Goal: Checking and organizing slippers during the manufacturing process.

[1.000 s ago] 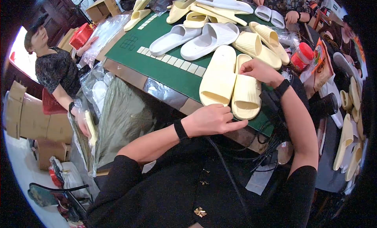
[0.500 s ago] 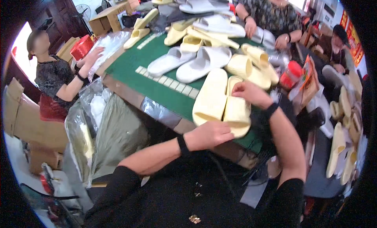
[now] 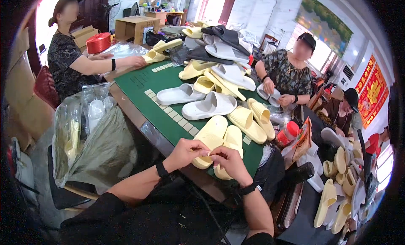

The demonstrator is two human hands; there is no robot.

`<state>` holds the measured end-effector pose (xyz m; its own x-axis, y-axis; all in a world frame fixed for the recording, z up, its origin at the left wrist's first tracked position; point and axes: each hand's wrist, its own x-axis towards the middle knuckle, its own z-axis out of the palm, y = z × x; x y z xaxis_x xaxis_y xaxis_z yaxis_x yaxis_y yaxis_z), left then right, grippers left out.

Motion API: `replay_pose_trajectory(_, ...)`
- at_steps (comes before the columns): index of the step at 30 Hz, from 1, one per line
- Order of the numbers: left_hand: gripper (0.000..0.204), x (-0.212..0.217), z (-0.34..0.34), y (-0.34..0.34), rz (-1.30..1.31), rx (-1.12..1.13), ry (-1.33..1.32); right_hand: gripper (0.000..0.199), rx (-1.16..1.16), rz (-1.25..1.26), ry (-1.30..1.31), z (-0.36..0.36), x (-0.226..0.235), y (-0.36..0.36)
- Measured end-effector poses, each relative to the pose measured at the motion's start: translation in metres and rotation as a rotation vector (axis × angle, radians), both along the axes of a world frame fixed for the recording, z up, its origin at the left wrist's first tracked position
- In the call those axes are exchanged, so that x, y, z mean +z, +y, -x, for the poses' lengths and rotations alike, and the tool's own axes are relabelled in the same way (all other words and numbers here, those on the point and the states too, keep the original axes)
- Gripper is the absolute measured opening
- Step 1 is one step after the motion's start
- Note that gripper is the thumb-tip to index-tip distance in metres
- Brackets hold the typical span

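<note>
A pair of pale yellow slippers lies before me on the green table (image 3: 134,82), a left one (image 3: 214,130) and a right one (image 3: 233,140). Just above their near ends, my left hand (image 3: 185,154) and my right hand (image 3: 233,162) meet with fingertips pinched. Between the fingertips is something small and pale, too small to name. Beyond this pair lie two grey slippers (image 3: 211,106) and another yellow pair (image 3: 249,125). A row of small pale squares (image 3: 173,114) runs along the table at the left.
A heap of yellow, grey and black slippers (image 3: 219,55) rises at the back. Co-workers sit left, across and right; one touches yellow slippers (image 3: 154,56), another handles grey ones (image 3: 270,95). A red-lidded jar (image 3: 288,133) and black bottle (image 3: 300,172) stand right. A plastic sack (image 3: 105,148) stands left.
Both hands have left the yellow slippers and come together in a pinch. The view has tilted up. The co-worker at left now reaches to yellow slippers on the table.
</note>
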<state>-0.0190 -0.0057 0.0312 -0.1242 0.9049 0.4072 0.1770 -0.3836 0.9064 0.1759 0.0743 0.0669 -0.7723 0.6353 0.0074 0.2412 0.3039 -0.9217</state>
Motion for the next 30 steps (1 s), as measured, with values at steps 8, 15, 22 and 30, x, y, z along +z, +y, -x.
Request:
replay_pose_trajectory(8, 0.026, 0.002, 0.002, 0.003, 0.019, 0.121, 0.002, 0.015, -0.050, -0.155, 0.107, -0.007, -0.018, 0.011)
replay_pose_trajectory(15, 0.023, 0.004, -0.005, 0.023, -0.190, 0.251, 0.437, 0.011, -0.211, 0.117, 0.361, -0.017, -0.018, 0.018)
replay_pose_trajectory(22, 0.026, 0.011, -0.025, 0.024, 0.228, -0.152, -0.341, 0.010, -0.234, 0.273, 0.531, -0.018, -0.018, 0.017)
replay_pose_trajectory(30, 0.010, -0.010, -0.021, 0.018, 0.273, -0.196, -0.298, 0.025, -0.193, 0.044, 0.442, -0.017, -0.028, 0.009)
